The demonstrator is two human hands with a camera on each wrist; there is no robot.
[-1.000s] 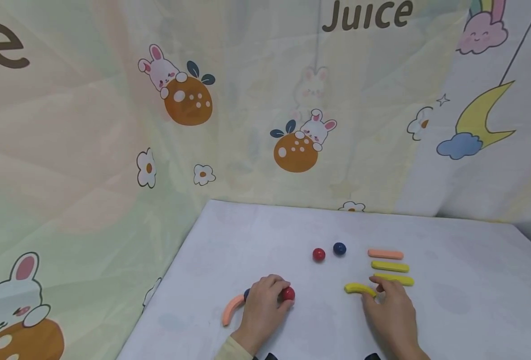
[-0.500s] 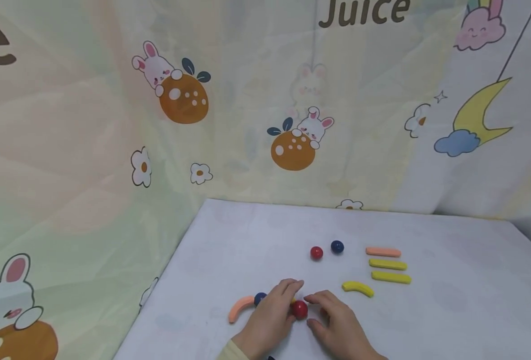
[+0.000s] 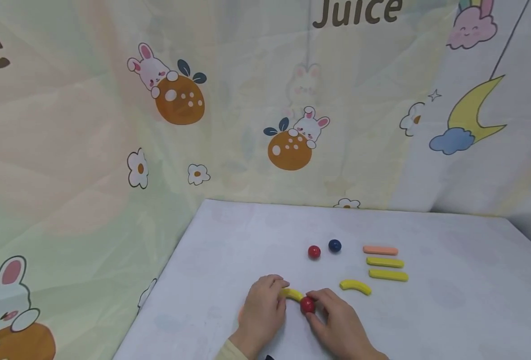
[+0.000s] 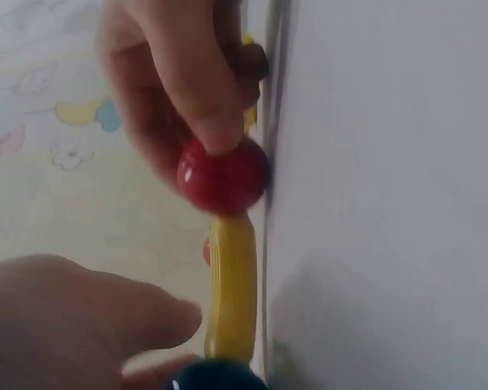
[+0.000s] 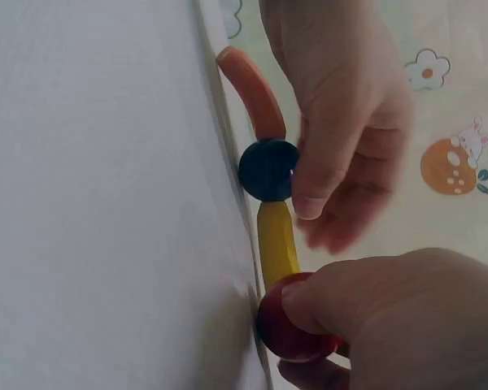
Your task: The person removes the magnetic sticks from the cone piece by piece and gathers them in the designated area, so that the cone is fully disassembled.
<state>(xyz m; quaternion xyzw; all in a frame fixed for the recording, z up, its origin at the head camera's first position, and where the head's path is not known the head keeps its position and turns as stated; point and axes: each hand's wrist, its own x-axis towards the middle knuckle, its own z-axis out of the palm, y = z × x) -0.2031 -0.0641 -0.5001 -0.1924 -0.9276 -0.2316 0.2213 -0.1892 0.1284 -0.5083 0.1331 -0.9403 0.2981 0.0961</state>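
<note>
Pinching a red ball (image 3: pixel 307 305) between thumb and fingers of the right hand (image 3: pixel 342 322), snug against one end of a curved yellow piece (image 3: pixel 292 294) on the white table (image 3: pixel 463 300). Keeping loosely bent, unpinched fingers on the left hand (image 3: pixel 261 310), thumb right by a blue ball (image 5: pixel 265 169) at the other end; can't tell about actual contact. Beyond that, touching the blue ball: a curved orange piece (image 5: pixel 254 93).

The kind of room cannot be told: bunny-printed cloth (image 3: pixel 238 125) hangs from nine round to three o'clock, screening a white desk (image 3: pixel 450 305) at five.
</note>
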